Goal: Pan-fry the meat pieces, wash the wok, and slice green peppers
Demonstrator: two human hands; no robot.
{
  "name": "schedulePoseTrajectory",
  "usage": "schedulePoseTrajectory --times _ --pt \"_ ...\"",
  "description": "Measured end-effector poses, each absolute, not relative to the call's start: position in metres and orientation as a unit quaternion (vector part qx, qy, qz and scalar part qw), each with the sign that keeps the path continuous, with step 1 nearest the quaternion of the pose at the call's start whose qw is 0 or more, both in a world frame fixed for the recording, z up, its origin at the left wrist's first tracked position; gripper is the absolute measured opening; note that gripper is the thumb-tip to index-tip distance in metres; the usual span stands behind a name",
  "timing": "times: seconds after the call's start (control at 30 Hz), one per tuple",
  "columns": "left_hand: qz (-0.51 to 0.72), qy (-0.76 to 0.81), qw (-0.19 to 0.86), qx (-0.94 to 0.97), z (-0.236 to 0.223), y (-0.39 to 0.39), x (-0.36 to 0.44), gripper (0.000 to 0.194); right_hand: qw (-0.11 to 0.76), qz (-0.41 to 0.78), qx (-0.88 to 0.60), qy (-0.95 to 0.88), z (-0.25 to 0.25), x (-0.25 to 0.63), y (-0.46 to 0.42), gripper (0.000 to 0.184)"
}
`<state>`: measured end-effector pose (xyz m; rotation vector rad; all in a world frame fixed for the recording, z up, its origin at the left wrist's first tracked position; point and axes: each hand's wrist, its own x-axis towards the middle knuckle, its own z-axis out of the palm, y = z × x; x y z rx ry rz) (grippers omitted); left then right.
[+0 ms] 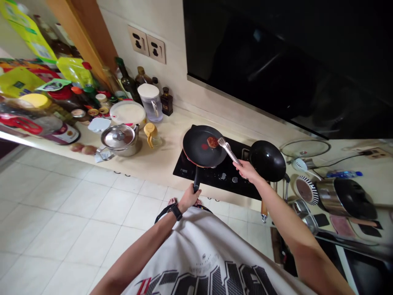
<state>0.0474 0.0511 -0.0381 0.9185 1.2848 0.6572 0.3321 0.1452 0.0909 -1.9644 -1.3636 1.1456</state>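
Observation:
A black frying pan [196,145] rests over the left part of the black cooktop [184,169]. My left hand [189,198] is wrapped round the pan's handle. Inside the pan, right of its centre, lies a browned, reddish patty of food [212,142]. Metal tongs [229,151] are gripped by the end in my right hand [247,170]. Their tips are at the patty's right edge; whether they touch it I cannot tell. A black wok [267,160] sits on the cooktop's right side, behind my right hand.
Left of the cooktop stand a yellow-topped glass jar [152,135], a lidded steel pot [119,141] and a water pitcher [151,102]. Several bottles and jars crowd the far left. A range hood [276,61] overhangs the cooktop. To the right lies a steel stockpot [330,196].

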Motion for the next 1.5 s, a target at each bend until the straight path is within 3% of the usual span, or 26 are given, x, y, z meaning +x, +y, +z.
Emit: schedulePoseTrajectory --times 0.1,0.2,0.3,0.43,0.6,0.87,1.1,1.33,1.5 --pt "0.321 0.556 0.674 0.366 -0.039 0.053 0.05 0.028 0.201 0.329 -0.738 -0.554 0.088 0.343 0.13 0.041" --pt "0.34 0.551 0.685 0.332 -0.038 0.056 0.054 0.032 0.165 0.282 -0.76 -0.562 0.087 0.347 0.124 0.041" --pt "0.334 0.556 0.684 0.335 -0.038 0.058 0.056 0.034 0.059 0.18 -0.758 -0.624 0.094 0.343 0.125 0.032" --pt "0.337 0.554 0.683 0.336 -0.042 0.058 0.057 0.033 -0.1 0.004 -0.718 -0.689 0.106 0.326 0.137 0.043" --pt "0.343 0.553 0.682 0.335 -0.044 0.057 0.058 0.029 -0.179 -0.034 -0.674 -0.716 0.109 0.306 0.169 0.042" --pt "0.337 0.565 0.668 0.349 -0.039 0.056 0.059 0.026 -0.139 -0.022 -0.684 -0.716 0.107 0.314 0.195 0.044" --pt "0.341 0.555 0.675 0.346 -0.043 0.056 0.058 0.03 -0.06 0.066 -0.726 -0.682 0.106 0.296 0.237 0.037" --pt "0.34 0.559 0.667 0.357 -0.042 0.056 0.057 0.027 -0.039 0.141 -0.706 -0.693 0.104 0.289 0.25 0.033" --pt "0.337 0.562 0.664 0.359 -0.044 0.057 0.058 0.025 -0.009 0.137 -0.731 -0.668 0.103 0.299 0.248 0.035"
